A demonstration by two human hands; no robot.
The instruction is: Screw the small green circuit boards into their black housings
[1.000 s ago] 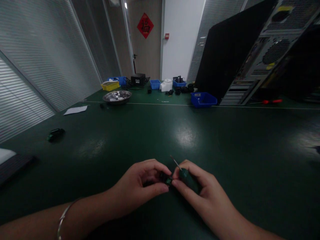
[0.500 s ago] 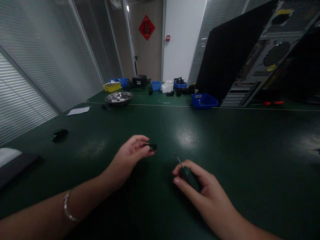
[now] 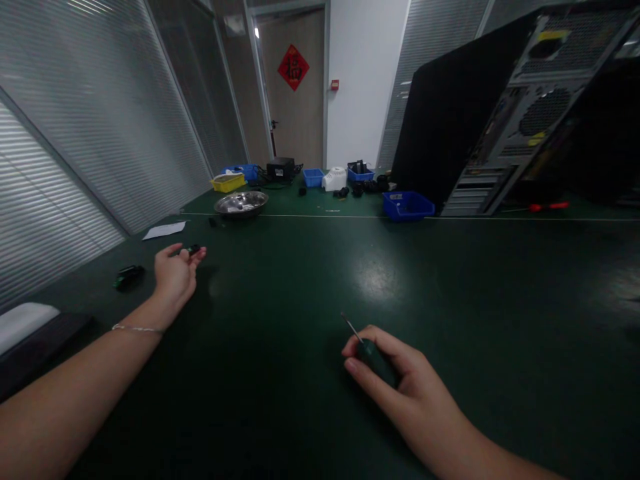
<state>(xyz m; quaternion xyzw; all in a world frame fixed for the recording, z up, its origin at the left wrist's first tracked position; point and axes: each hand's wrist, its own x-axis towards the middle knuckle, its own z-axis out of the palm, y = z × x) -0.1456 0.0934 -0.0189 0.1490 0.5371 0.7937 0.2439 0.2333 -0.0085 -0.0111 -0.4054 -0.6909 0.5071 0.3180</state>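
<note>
Screwdriver aslant; tip forward-left

A wide open lane of table runs between the left hand and the right hand, reaching forward to the bowl and blue bin. The screwdriver in the right hand points its bare shaft into the lane's near right side. Bowl and bin leave a broad gap; behind it, a white piece and black box stand in the way. On the left, the forearm bars low passage toward the pad. A black piece sits near the left hand's outer side, and flat paper lies beyond. Right of the right hand, room runs forward until the tall case blocks it.
</note>
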